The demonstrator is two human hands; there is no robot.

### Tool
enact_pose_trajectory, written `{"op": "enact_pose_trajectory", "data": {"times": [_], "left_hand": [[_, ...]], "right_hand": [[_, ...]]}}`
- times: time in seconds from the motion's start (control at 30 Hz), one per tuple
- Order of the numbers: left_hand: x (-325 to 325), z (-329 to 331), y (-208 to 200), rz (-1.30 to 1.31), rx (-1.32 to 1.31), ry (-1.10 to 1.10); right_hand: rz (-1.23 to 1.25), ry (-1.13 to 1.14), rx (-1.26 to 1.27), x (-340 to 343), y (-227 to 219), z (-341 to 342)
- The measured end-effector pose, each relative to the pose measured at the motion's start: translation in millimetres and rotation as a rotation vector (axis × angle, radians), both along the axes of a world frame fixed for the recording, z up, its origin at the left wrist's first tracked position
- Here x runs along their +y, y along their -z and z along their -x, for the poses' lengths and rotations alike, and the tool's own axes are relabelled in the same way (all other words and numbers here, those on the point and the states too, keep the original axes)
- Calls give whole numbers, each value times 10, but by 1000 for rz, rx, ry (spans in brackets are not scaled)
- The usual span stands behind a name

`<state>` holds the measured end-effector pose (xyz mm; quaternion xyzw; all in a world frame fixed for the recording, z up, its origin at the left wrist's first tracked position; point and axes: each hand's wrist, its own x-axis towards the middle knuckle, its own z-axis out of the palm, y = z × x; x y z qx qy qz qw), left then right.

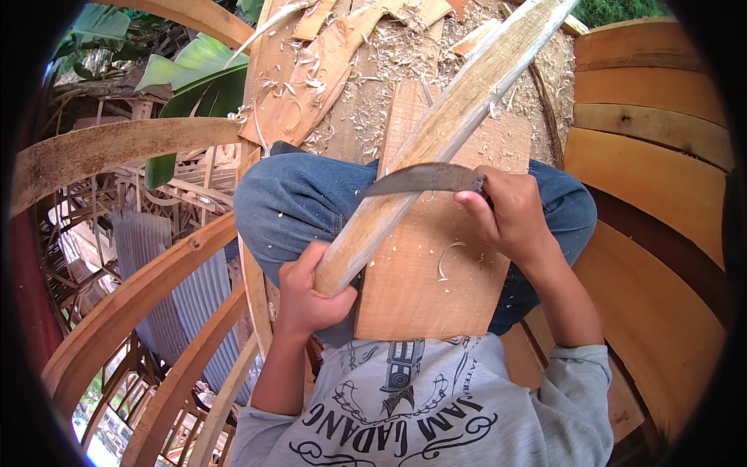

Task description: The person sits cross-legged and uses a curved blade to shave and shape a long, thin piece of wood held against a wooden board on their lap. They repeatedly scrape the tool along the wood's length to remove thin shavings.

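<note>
My left hand (311, 292) is closed round the near end of a long wooden stick (455, 109), which slants away to the upper right. In my right hand (513, 210) is the handle of a curved knife (424, 180), mostly hidden by my fingers. Its dark blade lies across the stick, pointing left, a little beyond my left hand. Under both is a flat wooden board (436, 272), resting over my lap between my bent knees. A few thin shavings lie on the board.
Curled shavings (389, 54) and loose wood pieces (327, 70) cover the planks ahead. Curved wooden ribs (140, 315) run along the left, with corrugated sheets (194, 288) below. A wall of planks (654, 179) rises on the right. Green leaves (194, 78) hang at upper left.
</note>
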<state>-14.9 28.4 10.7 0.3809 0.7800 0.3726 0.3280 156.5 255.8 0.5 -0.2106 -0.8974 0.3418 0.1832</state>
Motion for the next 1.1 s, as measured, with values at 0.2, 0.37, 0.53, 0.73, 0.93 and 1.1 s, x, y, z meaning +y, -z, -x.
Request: {"op": "enact_pose_trajectory", "data": {"times": [0.2,0.37,0.53,0.73,0.93,1.1], "left_hand": [[16,-42,7,-46,-15,-37],[10,-27,25,-56,-39,-38],[14,-33,18,-39,-17,-33],[3,-1,6,-14,-28,-3],[5,-3,10,-8,-42,-15],[7,-25,17,-27,-43,-39]], "right_hand": [[49,77,-54,33,-37,12],[433,351,-145,93,-51,-50],[150,76,31,-86,-56,29],[40,-18,-19,-115,-62,12],[243,236,-28,-2,-94,12],[563,189,-50,-49,-83,8]]}}
